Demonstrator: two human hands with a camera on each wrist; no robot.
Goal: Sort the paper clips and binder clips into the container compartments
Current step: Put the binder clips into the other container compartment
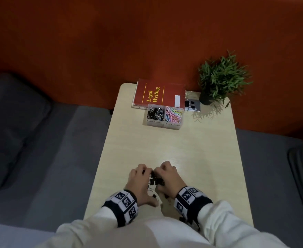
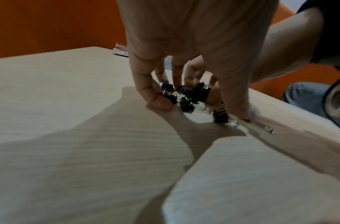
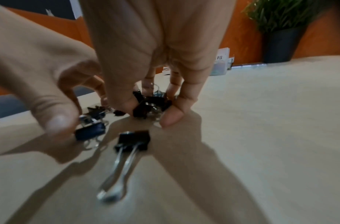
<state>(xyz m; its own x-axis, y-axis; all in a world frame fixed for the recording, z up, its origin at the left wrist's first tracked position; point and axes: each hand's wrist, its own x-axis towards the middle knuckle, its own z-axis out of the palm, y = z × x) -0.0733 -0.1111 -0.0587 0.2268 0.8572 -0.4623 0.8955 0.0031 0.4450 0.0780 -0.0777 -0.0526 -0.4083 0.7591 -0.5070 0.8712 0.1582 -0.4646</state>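
A heap of black binder clips point(image 1: 156, 180) lies on the near middle of the pale table point(image 1: 182, 145). My left hand point(image 1: 140, 178) and right hand point(image 1: 167, 173) close in on it from both sides with curled fingers. The left wrist view shows my left hand point(image 2: 199, 109) curled over the clips point(image 2: 186, 97). The right wrist view has my right hand point(image 3: 148, 112) pinching a cluster of clips point(image 3: 150, 106). One loose binder clip point(image 3: 132, 141) lies nearer the wrist. The clear two-part container point(image 1: 163, 123) stands far back, with binder clips point(image 1: 154, 112) on its left and coloured paper clips point(image 1: 173, 114) on its right.
A red book point(image 1: 157, 93) lies behind the container. A grey device point(image 1: 192, 104) and a potted plant point(image 1: 220, 77) occupy the far right corner. Grey cushions flank the narrow table on both sides, and an orange wall stands behind it.
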